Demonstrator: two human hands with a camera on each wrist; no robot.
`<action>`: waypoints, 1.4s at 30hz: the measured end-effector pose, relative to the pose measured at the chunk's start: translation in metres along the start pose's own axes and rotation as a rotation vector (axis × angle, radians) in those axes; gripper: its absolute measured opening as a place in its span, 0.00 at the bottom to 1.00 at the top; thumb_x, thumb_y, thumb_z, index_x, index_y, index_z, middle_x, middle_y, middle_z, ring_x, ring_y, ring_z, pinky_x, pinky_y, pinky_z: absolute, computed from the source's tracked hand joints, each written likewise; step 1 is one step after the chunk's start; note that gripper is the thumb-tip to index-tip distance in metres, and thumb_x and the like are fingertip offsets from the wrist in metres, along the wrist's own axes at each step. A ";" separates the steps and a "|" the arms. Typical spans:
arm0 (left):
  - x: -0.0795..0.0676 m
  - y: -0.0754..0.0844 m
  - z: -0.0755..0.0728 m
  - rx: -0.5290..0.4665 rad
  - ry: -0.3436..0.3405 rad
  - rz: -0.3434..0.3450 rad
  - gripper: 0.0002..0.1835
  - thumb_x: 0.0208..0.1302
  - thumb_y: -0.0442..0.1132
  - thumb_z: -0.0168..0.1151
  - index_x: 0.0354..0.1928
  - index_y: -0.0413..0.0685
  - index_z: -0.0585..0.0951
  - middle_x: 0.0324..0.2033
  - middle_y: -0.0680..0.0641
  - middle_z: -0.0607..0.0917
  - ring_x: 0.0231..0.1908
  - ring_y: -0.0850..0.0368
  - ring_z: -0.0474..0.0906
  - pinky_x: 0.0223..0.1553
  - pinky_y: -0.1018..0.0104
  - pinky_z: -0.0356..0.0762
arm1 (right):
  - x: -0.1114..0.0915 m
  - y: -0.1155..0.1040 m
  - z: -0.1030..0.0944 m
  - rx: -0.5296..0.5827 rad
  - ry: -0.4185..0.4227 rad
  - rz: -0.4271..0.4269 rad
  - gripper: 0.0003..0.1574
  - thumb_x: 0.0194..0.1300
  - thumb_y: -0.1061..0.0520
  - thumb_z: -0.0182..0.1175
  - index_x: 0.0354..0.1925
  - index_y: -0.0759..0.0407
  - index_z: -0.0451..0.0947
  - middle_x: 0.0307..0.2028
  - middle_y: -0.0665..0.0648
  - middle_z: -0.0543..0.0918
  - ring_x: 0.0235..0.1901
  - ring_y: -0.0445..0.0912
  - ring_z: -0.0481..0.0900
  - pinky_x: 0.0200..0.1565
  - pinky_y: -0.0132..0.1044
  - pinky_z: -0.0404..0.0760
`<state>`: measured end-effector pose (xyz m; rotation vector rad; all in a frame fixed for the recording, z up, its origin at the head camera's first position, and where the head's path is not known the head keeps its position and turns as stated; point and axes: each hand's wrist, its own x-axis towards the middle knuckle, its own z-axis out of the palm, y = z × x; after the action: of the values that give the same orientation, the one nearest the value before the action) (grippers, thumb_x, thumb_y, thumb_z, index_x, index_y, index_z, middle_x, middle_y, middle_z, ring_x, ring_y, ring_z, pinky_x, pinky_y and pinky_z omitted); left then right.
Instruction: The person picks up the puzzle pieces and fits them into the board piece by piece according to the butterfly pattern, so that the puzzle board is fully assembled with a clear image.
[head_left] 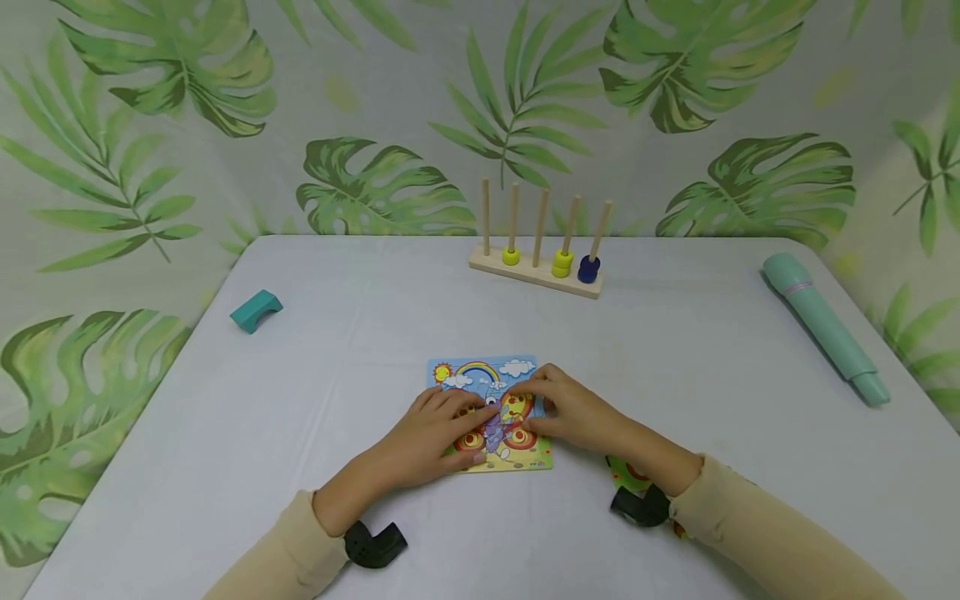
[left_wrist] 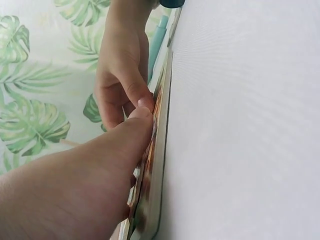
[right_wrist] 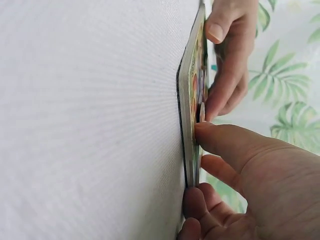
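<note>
A picture puzzle board (head_left: 517,460) with a butterfly, sun and rainbow lies flat on the white table. My left hand (head_left: 431,437) rests palm-down on its left part, fingers extended over the butterfly. At the right side, my right hand (head_left: 573,408) bends thumb and index finger about a red-and-yellow wing piece (head_left: 517,407). In the right wrist view, a piece edge (right_wrist: 201,112) stands slightly raised beside the right thumb, while other fingers curl by the board's edge. The left wrist view has both thumbs close together above the board (left_wrist: 159,175). Fingers hide part of the picture.
A wooden peg stand (head_left: 536,273) with yellow and dark blue beads is at the back. A teal arch block (head_left: 257,311) lies left, a mint-green microphone-shaped object (head_left: 825,325) right. Under my right forearm, a green patterned piece (head_left: 621,473) is partly hidden.
</note>
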<state>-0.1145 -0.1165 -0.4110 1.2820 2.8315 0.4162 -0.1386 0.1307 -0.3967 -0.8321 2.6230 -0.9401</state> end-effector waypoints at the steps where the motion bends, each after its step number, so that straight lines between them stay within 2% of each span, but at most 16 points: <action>1: 0.000 0.000 0.000 0.001 0.004 0.002 0.30 0.62 0.60 0.47 0.65 0.59 0.63 0.57 0.52 0.66 0.59 0.54 0.56 0.61 0.54 0.46 | 0.000 0.000 0.000 0.004 -0.001 0.003 0.25 0.55 0.52 0.64 0.53 0.50 0.74 0.41 0.51 0.67 0.33 0.43 0.66 0.32 0.33 0.70; 14: 0.001 0.000 0.001 0.001 -0.001 0.000 0.30 0.62 0.60 0.48 0.65 0.60 0.64 0.58 0.50 0.66 0.59 0.52 0.56 0.60 0.52 0.46 | 0.001 0.002 -0.001 0.032 -0.015 0.011 0.24 0.57 0.53 0.63 0.53 0.50 0.74 0.42 0.51 0.66 0.34 0.44 0.66 0.33 0.34 0.71; 23: 0.001 0.000 0.003 -0.006 0.005 0.000 0.30 0.62 0.60 0.47 0.65 0.60 0.63 0.60 0.51 0.64 0.60 0.52 0.55 0.60 0.52 0.45 | -0.001 0.007 -0.001 0.143 0.041 0.033 0.22 0.57 0.58 0.62 0.52 0.50 0.74 0.42 0.54 0.67 0.34 0.45 0.66 0.35 0.34 0.71; 28: 0.001 0.000 0.002 -0.003 -0.001 0.004 0.31 0.63 0.60 0.46 0.66 0.60 0.62 0.63 0.52 0.61 0.61 0.50 0.53 0.60 0.50 0.43 | -0.001 0.007 -0.002 0.149 0.055 0.049 0.27 0.57 0.59 0.62 0.55 0.57 0.72 0.53 0.59 0.63 0.36 0.44 0.66 0.36 0.34 0.70; 32: 0.000 -0.001 0.003 0.000 -0.005 0.000 0.31 0.63 0.60 0.46 0.66 0.60 0.61 0.63 0.52 0.61 0.62 0.50 0.52 0.61 0.49 0.43 | 0.000 0.008 -0.002 0.127 0.038 0.045 0.28 0.57 0.58 0.62 0.57 0.58 0.70 0.62 0.60 0.57 0.38 0.44 0.67 0.39 0.36 0.70; 34: 0.000 -0.001 0.004 0.003 -0.010 -0.005 0.31 0.63 0.60 0.45 0.66 0.60 0.61 0.64 0.53 0.60 0.63 0.51 0.51 0.61 0.49 0.42 | 0.000 0.008 -0.002 0.118 0.030 0.045 0.29 0.58 0.57 0.61 0.58 0.57 0.70 0.64 0.60 0.55 0.39 0.45 0.67 0.40 0.38 0.69; 42: 0.000 0.000 0.005 0.027 -0.024 -0.015 0.32 0.63 0.61 0.43 0.67 0.60 0.58 0.65 0.53 0.58 0.64 0.52 0.49 0.62 0.50 0.39 | -0.001 0.009 -0.002 0.112 0.010 0.045 0.30 0.59 0.55 0.60 0.60 0.57 0.68 0.66 0.59 0.52 0.54 0.51 0.63 0.49 0.44 0.67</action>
<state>-0.1140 -0.1155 -0.4157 1.2609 2.8343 0.3614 -0.1420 0.1376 -0.4011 -0.7404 2.5584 -1.0707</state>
